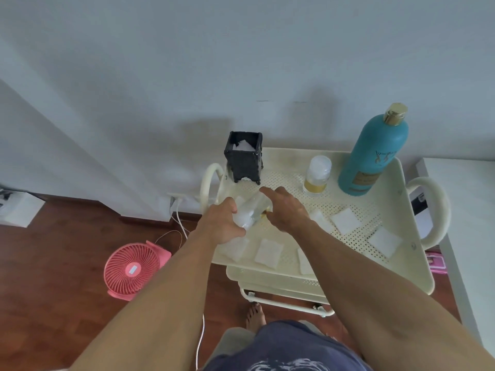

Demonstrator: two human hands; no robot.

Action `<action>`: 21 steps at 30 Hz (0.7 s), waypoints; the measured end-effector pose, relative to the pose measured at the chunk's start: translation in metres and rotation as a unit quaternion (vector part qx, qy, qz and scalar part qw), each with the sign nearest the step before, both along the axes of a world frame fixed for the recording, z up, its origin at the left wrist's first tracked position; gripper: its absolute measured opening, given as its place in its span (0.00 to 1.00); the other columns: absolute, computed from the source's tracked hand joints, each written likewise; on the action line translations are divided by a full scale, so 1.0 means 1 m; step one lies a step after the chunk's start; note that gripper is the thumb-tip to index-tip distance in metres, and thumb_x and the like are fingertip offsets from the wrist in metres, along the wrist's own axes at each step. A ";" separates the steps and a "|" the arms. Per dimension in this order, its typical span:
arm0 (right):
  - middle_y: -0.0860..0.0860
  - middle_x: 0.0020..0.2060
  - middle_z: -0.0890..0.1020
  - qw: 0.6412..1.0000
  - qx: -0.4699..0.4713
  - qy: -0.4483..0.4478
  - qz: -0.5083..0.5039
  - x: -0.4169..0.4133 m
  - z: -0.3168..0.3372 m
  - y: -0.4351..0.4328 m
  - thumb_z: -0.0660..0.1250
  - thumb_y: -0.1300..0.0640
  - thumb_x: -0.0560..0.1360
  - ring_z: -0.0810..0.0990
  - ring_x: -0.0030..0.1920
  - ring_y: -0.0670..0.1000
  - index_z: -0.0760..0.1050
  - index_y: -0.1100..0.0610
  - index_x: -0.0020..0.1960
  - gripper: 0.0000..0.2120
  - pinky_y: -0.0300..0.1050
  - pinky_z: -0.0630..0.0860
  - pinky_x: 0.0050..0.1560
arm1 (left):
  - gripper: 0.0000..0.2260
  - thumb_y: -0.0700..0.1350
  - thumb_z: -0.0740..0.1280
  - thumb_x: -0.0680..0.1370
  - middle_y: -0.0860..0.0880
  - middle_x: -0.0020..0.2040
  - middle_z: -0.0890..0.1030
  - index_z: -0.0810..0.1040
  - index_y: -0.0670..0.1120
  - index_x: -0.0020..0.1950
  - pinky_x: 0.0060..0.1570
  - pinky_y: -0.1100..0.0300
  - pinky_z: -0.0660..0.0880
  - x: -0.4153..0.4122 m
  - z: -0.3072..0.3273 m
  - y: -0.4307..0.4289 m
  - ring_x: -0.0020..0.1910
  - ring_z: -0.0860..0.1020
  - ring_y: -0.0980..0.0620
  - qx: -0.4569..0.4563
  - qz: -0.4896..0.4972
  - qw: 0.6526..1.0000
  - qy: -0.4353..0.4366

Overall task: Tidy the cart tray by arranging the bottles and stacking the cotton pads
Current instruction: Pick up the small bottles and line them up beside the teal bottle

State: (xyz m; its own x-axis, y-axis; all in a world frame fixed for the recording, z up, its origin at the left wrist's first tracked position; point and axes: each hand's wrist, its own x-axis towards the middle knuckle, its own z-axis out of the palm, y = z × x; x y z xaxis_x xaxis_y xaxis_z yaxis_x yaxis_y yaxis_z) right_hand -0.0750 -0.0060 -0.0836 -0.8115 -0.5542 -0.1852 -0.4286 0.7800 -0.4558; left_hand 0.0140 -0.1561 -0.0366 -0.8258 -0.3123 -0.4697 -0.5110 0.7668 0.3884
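1. I judge the step in hand to be setting the small clear plastic bottle [251, 211] upright with the others; to do it well I should lift it clear of the square white cotton pads [345, 220] lying loose on the cream perforated metal cart tray [417, 266], bring it to the back beside the small clear bottle with yellow liquid [316, 175] and the tall teal bottle with a gold cap [373, 153], and stand it on its base before I let go; the perforated floor may let a narrow base wobble.
2. My left hand [222, 223] is curled round the lower end of the clear bottle, fingers wrapped close; it holds the bottle tilted, above the front left part of the tray.
3. My right hand [285, 208] rests on the bottle's other end, near a yellow part; the fingers are loosely bent, forefinger stretched toward the black square holder [244, 156]; whether it grips or only steadies, I cannot tell.
4. The pads are scattered singly across the front of the tray, not yet stacked.
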 end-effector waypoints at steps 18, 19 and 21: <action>0.56 0.57 0.77 0.961 -0.143 -0.097 -0.214 -0.028 -0.007 0.019 0.64 0.48 0.76 0.78 0.55 0.59 0.62 0.54 0.68 0.24 0.54 0.74 0.52 | 0.21 0.47 0.73 0.68 0.50 0.53 0.82 0.79 0.53 0.61 0.51 0.58 0.76 -0.098 0.041 0.037 0.52 0.79 0.49 0.006 -0.071 0.979 0.193; 0.56 0.57 0.77 0.958 -0.145 -0.108 -0.223 -0.029 -0.009 0.019 0.64 0.48 0.76 0.78 0.55 0.59 0.63 0.53 0.68 0.23 0.55 0.74 0.53 | 0.22 0.48 0.73 0.68 0.50 0.54 0.82 0.79 0.53 0.62 0.51 0.59 0.75 -0.103 0.041 0.039 0.52 0.79 0.49 -0.004 -0.077 0.979 0.189; 0.56 0.58 0.76 0.952 -0.143 -0.124 -0.241 -0.032 -0.011 0.019 0.63 0.47 0.77 0.78 0.56 0.59 0.63 0.53 0.67 0.22 0.55 0.74 0.54 | 0.22 0.48 0.73 0.69 0.48 0.57 0.81 0.77 0.54 0.63 0.51 0.58 0.76 -0.113 0.039 0.044 0.52 0.79 0.48 -0.021 -0.092 0.978 0.187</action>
